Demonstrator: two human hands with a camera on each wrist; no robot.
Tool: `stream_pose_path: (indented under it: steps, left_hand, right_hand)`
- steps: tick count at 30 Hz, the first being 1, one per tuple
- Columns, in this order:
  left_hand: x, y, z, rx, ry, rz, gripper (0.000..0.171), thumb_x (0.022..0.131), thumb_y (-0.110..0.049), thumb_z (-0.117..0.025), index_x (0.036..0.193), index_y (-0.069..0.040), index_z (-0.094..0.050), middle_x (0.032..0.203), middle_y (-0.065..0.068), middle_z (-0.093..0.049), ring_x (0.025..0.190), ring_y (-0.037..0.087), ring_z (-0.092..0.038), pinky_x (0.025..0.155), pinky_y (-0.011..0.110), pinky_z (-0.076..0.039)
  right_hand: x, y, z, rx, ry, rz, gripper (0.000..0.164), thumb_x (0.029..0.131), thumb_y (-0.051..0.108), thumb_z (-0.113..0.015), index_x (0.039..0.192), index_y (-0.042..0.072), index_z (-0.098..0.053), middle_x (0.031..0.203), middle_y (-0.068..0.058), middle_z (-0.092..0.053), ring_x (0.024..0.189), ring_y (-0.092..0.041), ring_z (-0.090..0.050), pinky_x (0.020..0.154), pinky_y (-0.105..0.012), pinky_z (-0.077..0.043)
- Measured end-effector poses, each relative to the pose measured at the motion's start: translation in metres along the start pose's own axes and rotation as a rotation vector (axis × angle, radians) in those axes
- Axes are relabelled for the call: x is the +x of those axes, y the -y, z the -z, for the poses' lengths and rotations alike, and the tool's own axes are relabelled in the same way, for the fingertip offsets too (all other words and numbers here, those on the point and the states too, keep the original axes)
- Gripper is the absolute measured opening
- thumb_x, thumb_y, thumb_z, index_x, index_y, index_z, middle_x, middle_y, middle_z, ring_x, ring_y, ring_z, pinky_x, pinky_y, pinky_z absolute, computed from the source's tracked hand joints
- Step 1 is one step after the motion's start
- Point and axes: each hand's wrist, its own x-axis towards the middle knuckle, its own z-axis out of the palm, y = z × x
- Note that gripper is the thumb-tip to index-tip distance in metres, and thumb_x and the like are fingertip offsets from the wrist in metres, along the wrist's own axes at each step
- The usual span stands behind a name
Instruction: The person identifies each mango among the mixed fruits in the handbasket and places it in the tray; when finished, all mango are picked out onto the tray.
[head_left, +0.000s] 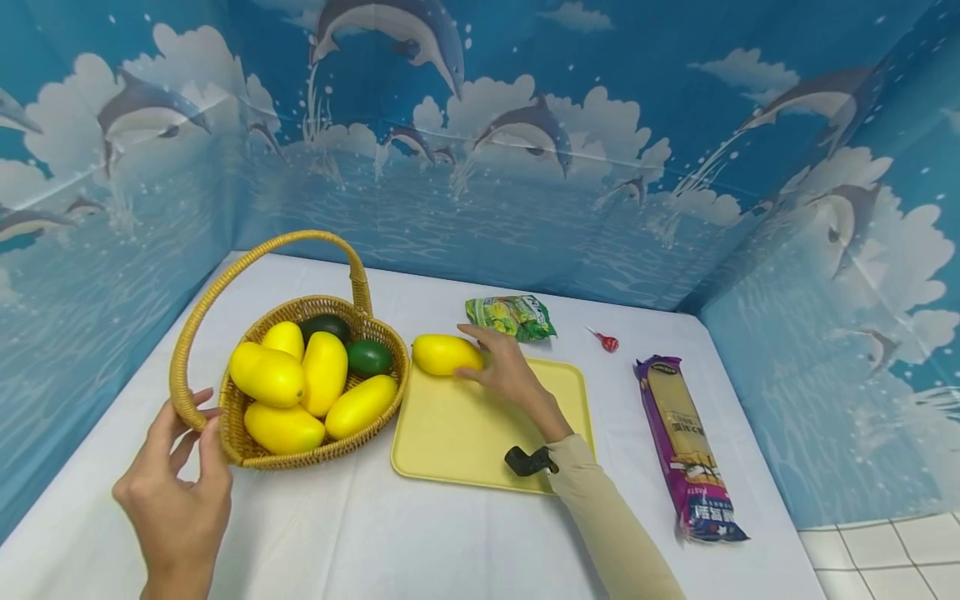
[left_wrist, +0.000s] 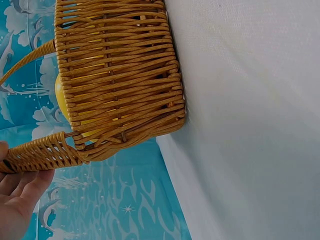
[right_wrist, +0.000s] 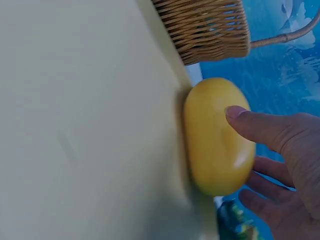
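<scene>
My left hand (head_left: 180, 483) grips the handle of a wicker basket (head_left: 315, 458) at its near left side, thumb and fingers around it. In the basket lie several yellow mangoes (head_left: 325, 373) and two dark green fruits (head_left: 369, 358) that look like avocados. In the left wrist view, the basket's woven side (left_wrist: 120, 75) stands on the white cloth. Another mango (head_left: 442, 355) rests at the far left corner of a yellow tray (head_left: 465, 433). Around its right end my right hand (head_left: 506, 367) is spread, the thumb (right_wrist: 250, 122) overlapping the mango in the right wrist view.
Behind the tray lies a green snack bag (head_left: 517, 317), with a red lollipop (head_left: 606, 341) to its right. A purple pasta packet (head_left: 686, 450) is on the table's right side. Dolphin-printed curtains (head_left: 480, 192) enclose the white-covered table (head_left: 360, 533).
</scene>
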Motion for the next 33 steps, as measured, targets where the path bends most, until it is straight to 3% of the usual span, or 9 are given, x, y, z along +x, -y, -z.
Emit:
stream_pose_path:
  steps: [4, 6, 11, 16, 20, 29, 33]
  left_hand:
    - [0.000, 0.001, 0.001, 0.024, 0.027, 0.009, 0.042, 0.097, 0.007, -0.072, 0.139, 0.006, -0.067, 0.128, 0.021, -0.075, 0.117, -0.011, -0.063, 0.099, 0.008, -0.052]
    - [0.000, 0.001, 0.001, 0.029, 0.040, 0.019, 0.042, 0.098, 0.006, -0.071, 0.140, 0.007, -0.066, 0.129, 0.022, -0.075, 0.118, -0.010, -0.063, 0.099, 0.009, -0.052]
    - [0.000, 0.001, 0.002, 0.038, 0.060, 0.022, 0.043, 0.100, 0.002, -0.070, 0.142, 0.008, -0.064, 0.130, 0.025, -0.073, 0.120, -0.009, -0.062, 0.101, 0.010, -0.052]
    - [0.000, 0.003, 0.003, 0.040, 0.060, -0.001, 0.041, 0.101, -0.001, -0.069, 0.141, 0.009, -0.064, 0.130, 0.026, -0.073, 0.120, -0.013, -0.060, 0.101, 0.009, -0.051]
    - [0.001, 0.002, 0.003, 0.048, 0.056, 0.007, 0.040, 0.101, -0.002, -0.070, 0.139, 0.010, -0.064, 0.129, 0.026, -0.074, 0.118, -0.015, -0.060, 0.100, 0.009, -0.051]
    - [0.002, 0.001, 0.004, 0.040, 0.049, 0.002, 0.039, 0.101, 0.000, -0.069, 0.138, 0.010, -0.065, 0.129, 0.025, -0.074, 0.117, -0.014, -0.060, 0.100, 0.008, -0.051]
    - [0.001, 0.000, 0.003, 0.043, 0.054, 0.012, 0.040, 0.100, 0.003, -0.070, 0.139, 0.010, -0.065, 0.130, 0.024, -0.074, 0.117, -0.014, -0.061, 0.100, 0.008, -0.051]
  right_hand:
    - [0.005, 0.016, 0.010, -0.018, -0.041, 0.048, 0.074, 0.088, 0.016, -0.092, 0.152, 0.001, -0.059, 0.155, -0.019, -0.060, 0.145, -0.040, -0.054, 0.123, -0.062, -0.043]
    - [0.008, 0.025, 0.018, -0.020, -0.060, 0.087, 0.074, 0.088, 0.017, -0.092, 0.153, 0.001, -0.058, 0.157, -0.019, -0.058, 0.146, -0.040, -0.053, 0.123, -0.063, -0.042]
    - [0.018, 0.056, 0.034, 0.004, -0.065, 0.169, 0.072, 0.090, 0.021, -0.090, 0.153, 0.003, -0.059, 0.156, -0.015, -0.060, 0.136, -0.035, -0.063, 0.116, -0.052, -0.053]
    - [0.033, 0.098, 0.047, 0.169, 0.070, 0.225, 0.065, 0.092, 0.017, -0.088, 0.150, 0.004, -0.062, 0.150, -0.014, -0.065, 0.131, -0.028, -0.068, 0.110, -0.035, -0.058]
    - [0.047, 0.125, 0.045, 0.252, 0.205, 0.282, 0.063, 0.093, 0.015, -0.087, 0.150, 0.004, -0.062, 0.151, -0.014, -0.065, 0.134, -0.025, -0.066, 0.114, -0.031, -0.055]
    - [0.079, 0.168, 0.011, 0.278, 0.417, 0.365, 0.065, 0.096, 0.019, -0.085, 0.153, 0.004, -0.059, 0.152, -0.012, -0.064, 0.130, -0.014, -0.067, 0.111, -0.019, -0.052]
    - [0.093, 0.176, -0.007, 0.252, 0.533, 0.357, 0.068, 0.096, 0.022, -0.085, 0.155, 0.004, -0.056, 0.158, -0.013, -0.059, 0.141, -0.014, -0.059, 0.115, -0.018, -0.048]
